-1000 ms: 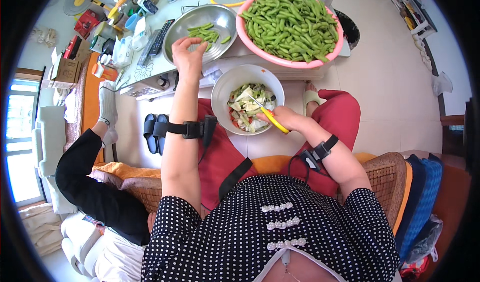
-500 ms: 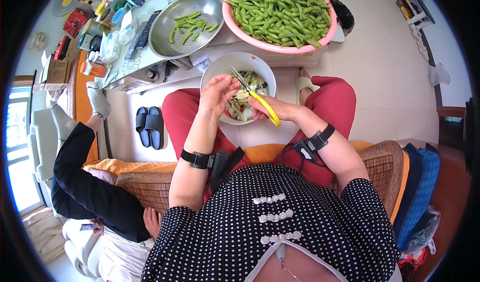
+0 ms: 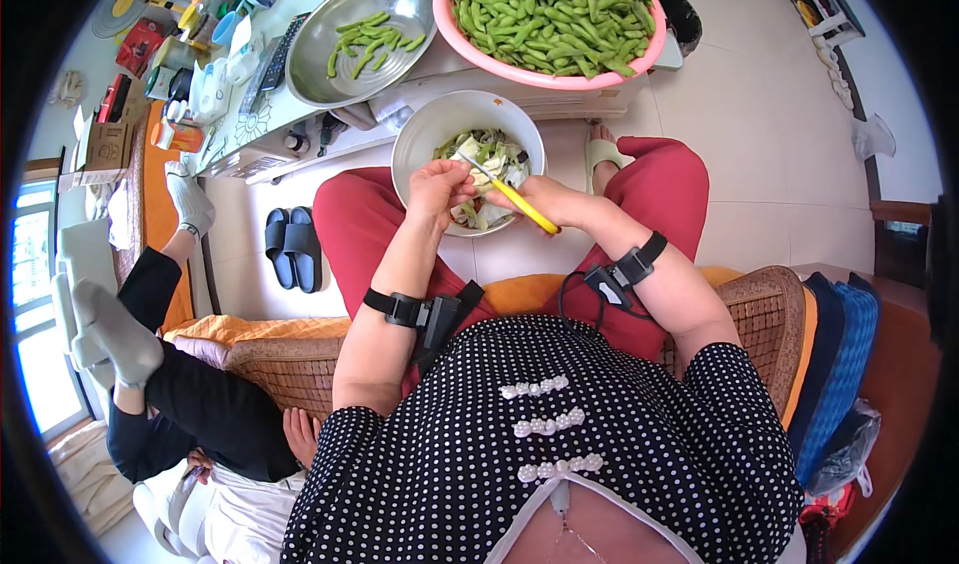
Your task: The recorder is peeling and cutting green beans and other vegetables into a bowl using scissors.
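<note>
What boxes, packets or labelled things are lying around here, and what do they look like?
Cardboard box: far left edge by the low table, brown, squarish, with a pale label on its side.
Red packet: upper left on the table, flat, red with dark print.
Plastic bag: on the table left of the steel basin, white and crumpled.
No screens or signs show; finer print is too small to tell.

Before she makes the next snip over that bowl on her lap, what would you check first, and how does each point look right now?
1. Right hand grips the yellow-handled scissors: ok.
2. Left hand holds a pod at the blades: cannot tell, too small to see.
3. Both hands are above the round metal scrap bowl: ok.
4. Scrap bowl has room left: ok.
5. Big pink basin of green pods is within reach ahead: ok.
6. Shallow steel pan with trimmed pods sits clear of the hands: ok.
</note>
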`<state>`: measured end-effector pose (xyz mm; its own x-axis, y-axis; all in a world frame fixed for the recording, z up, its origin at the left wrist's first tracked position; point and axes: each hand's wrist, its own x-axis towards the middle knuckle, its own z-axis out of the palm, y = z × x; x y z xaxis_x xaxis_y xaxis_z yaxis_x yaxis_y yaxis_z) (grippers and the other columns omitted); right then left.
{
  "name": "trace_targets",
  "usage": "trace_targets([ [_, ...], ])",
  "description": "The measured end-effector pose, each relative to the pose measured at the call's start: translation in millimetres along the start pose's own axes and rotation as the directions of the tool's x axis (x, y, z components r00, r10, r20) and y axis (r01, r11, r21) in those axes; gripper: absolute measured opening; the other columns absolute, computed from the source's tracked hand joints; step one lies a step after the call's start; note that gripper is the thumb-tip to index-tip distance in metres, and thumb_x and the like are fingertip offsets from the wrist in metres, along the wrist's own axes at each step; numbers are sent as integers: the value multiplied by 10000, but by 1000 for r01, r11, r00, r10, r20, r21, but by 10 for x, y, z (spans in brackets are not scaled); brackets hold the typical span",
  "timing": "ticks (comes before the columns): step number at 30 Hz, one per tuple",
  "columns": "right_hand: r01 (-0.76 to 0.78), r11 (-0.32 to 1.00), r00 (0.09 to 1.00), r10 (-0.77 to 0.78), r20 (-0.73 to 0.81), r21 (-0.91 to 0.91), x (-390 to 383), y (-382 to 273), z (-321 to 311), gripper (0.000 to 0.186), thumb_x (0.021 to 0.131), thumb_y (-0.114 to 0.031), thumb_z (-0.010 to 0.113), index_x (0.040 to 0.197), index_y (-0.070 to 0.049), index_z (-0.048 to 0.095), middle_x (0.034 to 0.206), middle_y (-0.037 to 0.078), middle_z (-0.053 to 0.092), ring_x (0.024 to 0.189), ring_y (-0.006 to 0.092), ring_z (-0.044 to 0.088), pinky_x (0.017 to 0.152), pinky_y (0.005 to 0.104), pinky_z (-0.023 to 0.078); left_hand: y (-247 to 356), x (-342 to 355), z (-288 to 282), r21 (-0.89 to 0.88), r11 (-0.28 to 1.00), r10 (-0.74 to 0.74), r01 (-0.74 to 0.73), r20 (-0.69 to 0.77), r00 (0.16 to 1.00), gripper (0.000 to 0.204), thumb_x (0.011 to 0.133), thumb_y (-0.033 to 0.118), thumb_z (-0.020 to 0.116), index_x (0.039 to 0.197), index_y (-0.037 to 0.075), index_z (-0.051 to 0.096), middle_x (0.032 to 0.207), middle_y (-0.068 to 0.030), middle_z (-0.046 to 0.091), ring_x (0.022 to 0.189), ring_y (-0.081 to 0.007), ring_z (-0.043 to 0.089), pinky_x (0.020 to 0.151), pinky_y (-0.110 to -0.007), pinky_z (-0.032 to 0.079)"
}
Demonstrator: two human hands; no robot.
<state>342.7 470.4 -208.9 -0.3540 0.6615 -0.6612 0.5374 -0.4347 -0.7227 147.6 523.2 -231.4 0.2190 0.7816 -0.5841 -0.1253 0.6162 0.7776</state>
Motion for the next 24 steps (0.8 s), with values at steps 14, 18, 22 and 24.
trace_targets([
  [14, -111, 825, 978, -7, -206, -554, -130, -106, -107, 778, 778, -713, 420, 956, 4, 664, 963, 196, 643, 949, 334, 607, 832, 406, 464, 1619, 276, 318, 735, 212, 847, -645, 192, 496, 327, 748, 132, 680, 1053, 20, 641, 872, -130, 654, 651, -196, 600, 626, -303, 478],
  [18, -99, 802, 982, -18, -190, -590, -69, -26, -104, 767, 777, -709, 427, 948, -1, 667, 973, 186, 640, 961, 327, 605, 836, 407, 465, 1472, 377, 1130, 667, 86, 815, -740, 380, 437, 169, 768, 116, 651, 904, 21, 681, 761, -82, 666, 620, -165, 590, 600, -278, 474],
  [22, -92, 801, 981, -29, -191, -592, -69, -2, -110, 751, 775, -699, 441, 922, 3, 667, 973, 184, 642, 951, 327, 609, 829, 409, 472, 1463, 514, 1385, 752, -201, 772, -627, 516, 371, 160, 725, 122, 667, 858, 33, 667, 878, -128, 635, 830, -282, 595, 797, -355, 443],
  [24, -81, 814, 974, -58, -218, -576, -61, 30, -87, 751, 772, -701, 446, 908, 4, 668, 953, 186, 646, 941, 330, 613, 829, 411, 473, 1473, 533, 1385, 757, -213, 700, -617, 559, 445, 136, 725, 110, 648, 844, 44, 659, 845, -144, 600, 791, -323, 600, 705, -408, 474],
])
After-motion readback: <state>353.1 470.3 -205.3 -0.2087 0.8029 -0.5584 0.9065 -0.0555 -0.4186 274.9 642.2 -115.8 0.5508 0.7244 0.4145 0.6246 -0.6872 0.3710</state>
